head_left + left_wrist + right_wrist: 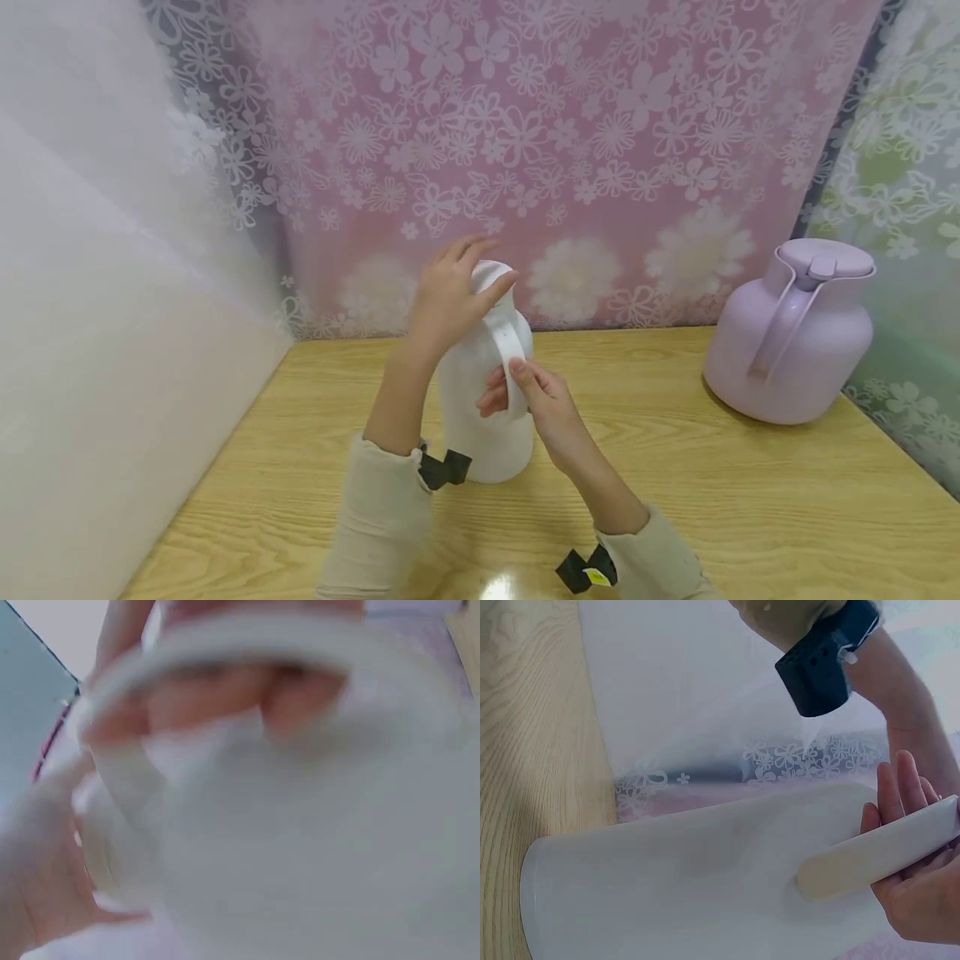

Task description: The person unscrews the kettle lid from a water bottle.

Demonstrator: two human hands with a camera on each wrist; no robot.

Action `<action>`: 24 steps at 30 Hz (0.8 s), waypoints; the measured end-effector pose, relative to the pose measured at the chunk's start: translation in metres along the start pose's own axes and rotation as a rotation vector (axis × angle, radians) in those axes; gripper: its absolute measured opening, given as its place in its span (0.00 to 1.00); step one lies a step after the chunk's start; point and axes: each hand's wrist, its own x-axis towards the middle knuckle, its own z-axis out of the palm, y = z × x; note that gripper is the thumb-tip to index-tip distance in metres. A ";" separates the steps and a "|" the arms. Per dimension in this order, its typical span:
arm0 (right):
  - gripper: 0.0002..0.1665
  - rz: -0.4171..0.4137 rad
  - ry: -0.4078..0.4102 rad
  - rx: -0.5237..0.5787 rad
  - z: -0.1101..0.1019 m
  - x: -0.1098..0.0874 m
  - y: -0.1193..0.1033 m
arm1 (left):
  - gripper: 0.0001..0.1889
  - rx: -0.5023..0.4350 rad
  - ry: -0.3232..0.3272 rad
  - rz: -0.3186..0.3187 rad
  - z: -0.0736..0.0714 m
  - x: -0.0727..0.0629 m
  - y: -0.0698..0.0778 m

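Observation:
A white thermos jug [487,446] stands upright on the wooden table, its loop handle [509,340] facing the right hand. The left hand [448,300] grips the jug's lid [491,272] from the left, thumb across the near side and fingers over the far side. Lower down, the right hand [549,407] holds the handle, thumb on the outside and fingers passed through the loop. In the right wrist view the jug's body [667,892] lies sideways across the picture. The left wrist view is blurred, with the white handle [247,637] arching over fingers.
A lilac thermos jug [795,342] stands on the right of the wooden table [630,475]. Behind is a pink flowered curtain [525,167], with a white panel [135,333] along the left and a green flowered curtain [915,350] at the right.

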 end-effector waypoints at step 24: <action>0.26 -0.008 -0.008 0.006 0.000 0.000 0.001 | 0.20 0.075 -0.176 0.089 0.004 0.011 -0.012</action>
